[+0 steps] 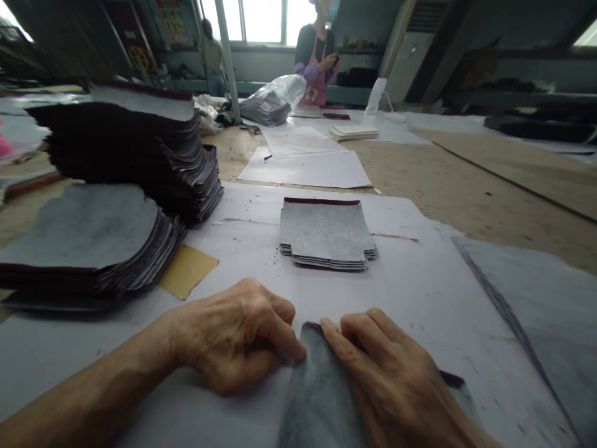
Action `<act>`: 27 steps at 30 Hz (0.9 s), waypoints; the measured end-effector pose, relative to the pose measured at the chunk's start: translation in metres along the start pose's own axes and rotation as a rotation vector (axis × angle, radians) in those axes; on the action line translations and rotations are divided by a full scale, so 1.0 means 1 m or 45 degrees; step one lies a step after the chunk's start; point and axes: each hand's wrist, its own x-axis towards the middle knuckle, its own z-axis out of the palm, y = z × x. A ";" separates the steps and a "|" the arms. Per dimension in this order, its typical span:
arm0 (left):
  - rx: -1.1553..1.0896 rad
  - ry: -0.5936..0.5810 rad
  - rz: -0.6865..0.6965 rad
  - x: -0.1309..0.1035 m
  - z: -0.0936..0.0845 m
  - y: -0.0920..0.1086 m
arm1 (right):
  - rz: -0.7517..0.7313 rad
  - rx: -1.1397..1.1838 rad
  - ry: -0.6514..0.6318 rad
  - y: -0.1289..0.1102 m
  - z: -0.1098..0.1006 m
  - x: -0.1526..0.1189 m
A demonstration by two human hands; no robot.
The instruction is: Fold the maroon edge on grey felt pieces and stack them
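1. narrow grey cloth-like piece [319, 398]: bottom centre, running off the frame's lower edge.
2. left hand [242, 339]: curled, fingertips at the piece's left edge; cannot tell if pinching.
3. right hand [392, 367]: fingers along its right edge; pinch, cannot tell.
4. low grey stack, maroon-rimmed [324, 230]: mid-frame, white paper [401, 280] between it and hands.

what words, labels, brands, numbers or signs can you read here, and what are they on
None can be read.
Poster on the back wall: marks too blurred to read.
Apron: a pale print, too blurred to tell if it holds letters.
Near sheet: no text shows.
Small stack beyond it: no text shows.
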 end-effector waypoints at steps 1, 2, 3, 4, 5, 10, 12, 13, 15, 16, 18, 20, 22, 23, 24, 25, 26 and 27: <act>0.051 -0.020 -0.010 0.000 -0.001 0.001 | 0.004 -0.002 -0.016 0.001 0.000 0.000; 0.089 -0.034 -0.013 0.001 -0.001 0.002 | 0.005 -0.005 -0.028 0.001 0.000 0.001; 0.117 -0.042 -0.013 0.001 -0.001 0.001 | 0.002 -0.008 -0.040 0.001 0.000 0.001; 0.138 -0.044 -0.012 0.002 -0.001 0.001 | -0.003 -0.013 -0.048 0.001 -0.001 0.002; 0.152 -0.042 -0.008 0.002 -0.001 0.000 | -0.010 -0.021 -0.056 0.001 -0.001 0.002; 0.161 0.006 0.031 0.002 0.000 -0.003 | 0.013 -0.073 -0.163 0.003 -0.003 0.002; 0.161 0.021 0.039 0.002 -0.001 -0.003 | 0.020 -0.077 -0.199 0.004 -0.002 0.001; 0.166 0.019 0.039 0.002 -0.001 -0.003 | 0.017 -0.081 -0.203 0.005 -0.002 0.000; 0.179 0.008 0.036 0.002 -0.001 -0.002 | 0.012 -0.098 -0.203 0.005 0.000 -0.001; 0.181 0.000 0.036 0.003 -0.002 -0.002 | 0.011 -0.112 -0.206 0.006 0.000 -0.001; 0.179 -0.007 0.030 0.003 -0.002 -0.002 | 0.011 -0.140 -0.214 0.006 0.000 -0.002; 0.171 0.003 0.027 0.004 -0.002 -0.001 | 0.004 -0.170 -0.218 0.005 0.000 -0.001; 0.155 0.023 0.034 0.004 -0.002 0.000 | 0.000 -0.198 -0.217 0.004 0.001 0.001; 0.142 0.033 0.043 0.005 -0.001 0.000 | 0.003 -0.207 -0.210 0.003 0.001 0.002; 0.124 0.038 0.050 0.005 -0.001 0.000 | 0.006 -0.204 -0.193 0.002 0.000 0.004; 0.100 0.039 0.048 0.005 -0.001 -0.001 | 0.014 -0.180 -0.161 0.001 0.000 0.006; 0.071 0.042 0.042 0.006 0.000 -0.001 | 0.030 -0.139 -0.115 0.001 -0.002 0.007; 0.038 0.044 0.029 0.006 0.000 -0.002 | 0.057 -0.090 -0.054 0.000 -0.003 0.008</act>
